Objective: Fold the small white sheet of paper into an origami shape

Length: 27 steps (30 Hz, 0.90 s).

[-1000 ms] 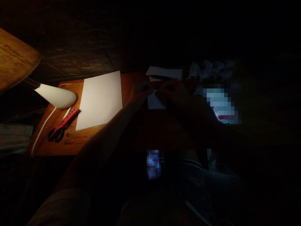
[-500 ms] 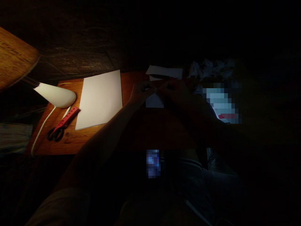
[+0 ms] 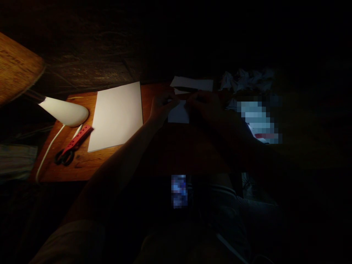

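Observation:
A small piece of white paper (image 3: 178,113) lies between my two hands over the middle of the wooden table. My left hand (image 3: 162,106) grips its left edge, thumb on top and fingers curled. On the right edge, my right hand (image 3: 203,106) pinches the same paper, though deep shadow hides most of its fingers. Just behind the hands rests another cut sheet of paper (image 3: 192,83), with a dark slim object lying across it that I cannot make out.
A stack of white paper (image 3: 117,117) lies left, by a lamp base (image 3: 66,112) with its cord. Scissors (image 3: 67,154) with a red cover are near it. Folded paper shapes (image 3: 244,80) and a lit, pixelated screen (image 3: 258,121) are at right. Another pixelated screen (image 3: 179,191) glows below.
My hands have drawn slightly apart along the paper's edges. More of its upper part shows now, and it has shifted a little to the left and up.

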Tool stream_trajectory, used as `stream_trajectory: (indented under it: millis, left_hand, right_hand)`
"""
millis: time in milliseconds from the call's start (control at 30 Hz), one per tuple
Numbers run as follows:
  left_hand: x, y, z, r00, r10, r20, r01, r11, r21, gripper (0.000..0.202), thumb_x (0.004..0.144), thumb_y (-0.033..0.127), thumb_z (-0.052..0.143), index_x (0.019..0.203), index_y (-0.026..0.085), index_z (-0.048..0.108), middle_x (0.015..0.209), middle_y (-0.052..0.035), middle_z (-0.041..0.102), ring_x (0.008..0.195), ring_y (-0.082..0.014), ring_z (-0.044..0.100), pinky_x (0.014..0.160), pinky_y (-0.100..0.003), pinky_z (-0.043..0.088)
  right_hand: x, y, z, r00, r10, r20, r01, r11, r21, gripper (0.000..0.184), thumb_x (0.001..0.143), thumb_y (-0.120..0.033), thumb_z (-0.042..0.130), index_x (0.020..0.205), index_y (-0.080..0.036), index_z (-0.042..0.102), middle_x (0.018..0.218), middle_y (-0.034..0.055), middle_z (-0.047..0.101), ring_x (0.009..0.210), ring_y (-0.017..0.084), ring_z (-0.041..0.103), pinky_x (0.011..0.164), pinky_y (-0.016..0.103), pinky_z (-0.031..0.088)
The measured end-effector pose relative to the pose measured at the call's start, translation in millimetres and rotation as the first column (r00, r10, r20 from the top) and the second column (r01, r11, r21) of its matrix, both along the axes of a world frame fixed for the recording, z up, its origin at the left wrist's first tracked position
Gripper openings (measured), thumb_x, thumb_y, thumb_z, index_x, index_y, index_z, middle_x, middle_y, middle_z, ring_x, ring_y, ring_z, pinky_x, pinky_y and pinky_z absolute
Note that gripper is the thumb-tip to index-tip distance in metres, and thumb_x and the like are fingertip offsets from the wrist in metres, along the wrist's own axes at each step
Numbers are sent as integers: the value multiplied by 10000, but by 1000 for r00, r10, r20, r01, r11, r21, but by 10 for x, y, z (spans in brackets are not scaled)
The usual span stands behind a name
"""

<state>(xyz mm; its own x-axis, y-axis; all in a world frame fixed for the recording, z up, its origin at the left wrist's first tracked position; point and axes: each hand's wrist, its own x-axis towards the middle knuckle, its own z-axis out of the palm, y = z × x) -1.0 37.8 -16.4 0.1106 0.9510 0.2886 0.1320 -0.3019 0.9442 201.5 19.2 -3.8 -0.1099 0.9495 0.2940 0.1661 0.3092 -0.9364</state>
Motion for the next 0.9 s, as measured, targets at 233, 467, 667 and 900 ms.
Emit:
stream_trajectory:
  millis: [233, 467, 667, 900]
  left_hand:
    - [-41, 82, -85, 991, 46, 128, -41, 998, -36, 302, 799, 361, 845, 720, 215, 593, 699, 26, 582, 682, -121, 571, 624, -263, 429]
    - [-44, 101, -79, 922, 83, 377, -47, 994, -102, 344, 747, 351, 914, 656, 217, 610, 719, 23, 682, 726, -138, 665, 681, -258, 524]
    - [-101, 157, -127, 887, 96, 451, -36, 990, -139, 308, 755, 339, 925, 676, 236, 645, 696, 18, 697, 688, -162, 689, 662, -284, 559]
    - [-80, 124, -135, 929, 35, 369, -5, 997, -81, 371, 761, 500, 950, 759, 227, 697, 798, -11, 767, 820, -196, 765, 763, -311, 620]
  right_hand:
    - [-4, 68, -130, 995, -1, -101, 2, 1000, 9, 261, 937, -384, 787, 776, -225, 657, 833, 15, 724, 797, 168, 664, 745, 307, 552]
    - [5, 57, -48, 990, 61, -130, -75, 991, -108, 289, 914, -332, 832, 736, -214, 637, 728, -26, 629, 704, 130, 575, 697, 280, 488]
    - [10, 16, 6, 997, 71, -30, -74, 989, -126, 269, 912, -266, 815, 716, -205, 641, 736, -24, 633, 720, 130, 559, 688, 281, 453]
    - [33, 31, -14, 998, 22, 51, -18, 997, -71, 335, 906, -384, 852, 724, -214, 627, 753, -10, 630, 734, 141, 566, 692, 292, 470]
